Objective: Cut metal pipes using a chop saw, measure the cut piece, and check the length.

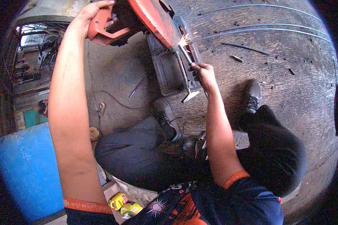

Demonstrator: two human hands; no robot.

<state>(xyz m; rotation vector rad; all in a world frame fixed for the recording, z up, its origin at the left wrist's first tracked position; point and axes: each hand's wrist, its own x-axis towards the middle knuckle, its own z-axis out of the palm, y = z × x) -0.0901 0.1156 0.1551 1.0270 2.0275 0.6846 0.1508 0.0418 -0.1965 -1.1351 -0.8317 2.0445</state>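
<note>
An orange cut-off saw [154,20] stands ahead of me on its grey metal base [168,77]. My left hand [95,10] is closed round the saw's orange handle [98,28]. Sparks [184,39] fly at the lower edge of the blade guard, where a thin metal rod [185,55] meets it. My right hand [204,75] grips that rod just below the sparks, its fingers wrapped round it. Beside the rod, the saw's clamp screw [181,69] runs down to a crank handle [191,96]. The blade itself is hidden by the guard.
Long thin metal rods [259,25] stretch right from the saw. Short offcuts [236,58] and a dark rod [246,48] lie on the worn floor. My shoes [253,95] flank the work. A blue panel [26,168] stands at left; yellow packages [119,201] sit near my left sleeve.
</note>
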